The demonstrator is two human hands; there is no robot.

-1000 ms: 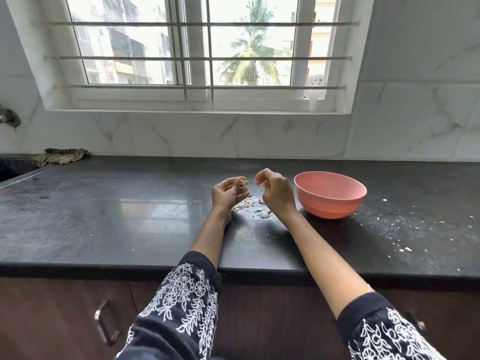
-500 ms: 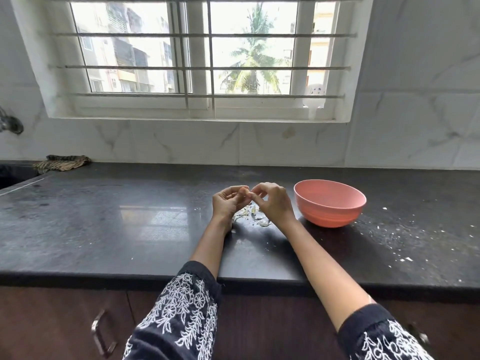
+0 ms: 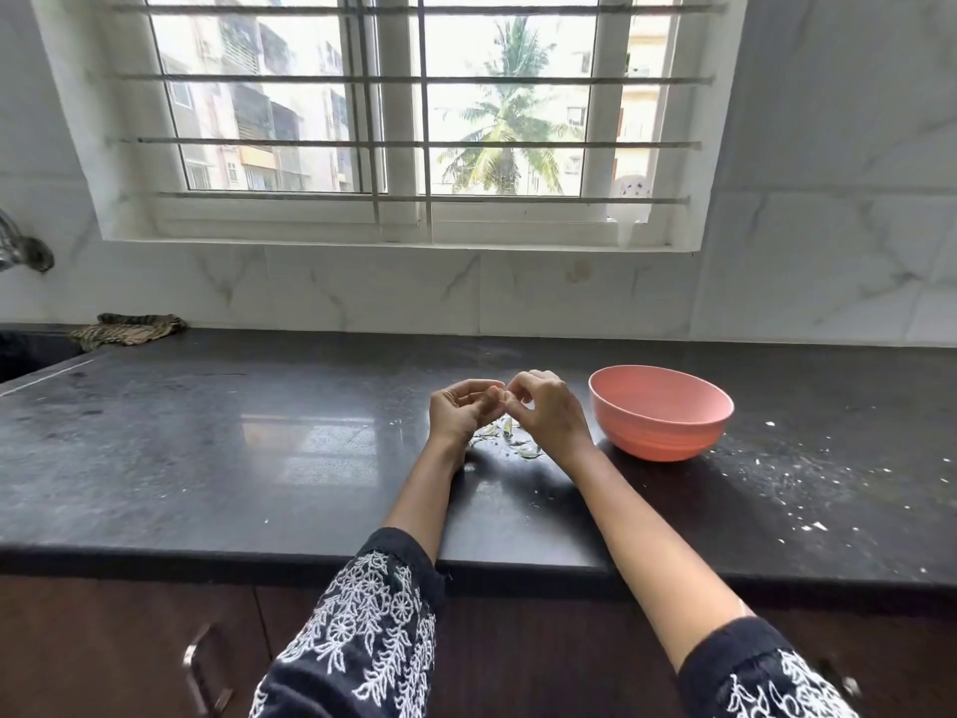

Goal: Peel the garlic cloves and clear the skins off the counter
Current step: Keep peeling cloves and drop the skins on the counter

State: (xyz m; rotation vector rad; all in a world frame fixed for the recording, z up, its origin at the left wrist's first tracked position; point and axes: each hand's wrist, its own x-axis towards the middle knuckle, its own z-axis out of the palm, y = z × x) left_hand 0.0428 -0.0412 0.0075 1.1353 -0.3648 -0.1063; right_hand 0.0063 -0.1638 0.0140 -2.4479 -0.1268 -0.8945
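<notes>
My left hand (image 3: pixel 458 412) and my right hand (image 3: pixel 549 409) meet fingertip to fingertip above the black counter (image 3: pixel 259 458). Between them they pinch a small garlic clove (image 3: pixel 501 395), mostly hidden by the fingers. Under the hands lies a small heap of pale garlic skins (image 3: pixel 510 437), and a few scraps lie just in front of it. A pink bowl (image 3: pixel 660 412) stands upright on the counter just right of my right hand; I cannot see what is inside it.
White flecks (image 3: pixel 813 526) are scattered over the right part of the counter. A striped cloth (image 3: pixel 127 331) lies at the back left beside a sink edge. A barred window and marble wall rise behind. Dark cabinet doors with a handle (image 3: pixel 199 671) sit below the counter edge.
My hands were apart a second ago; they have come together at the fingertips over the skins. The view has tilted up a little.
</notes>
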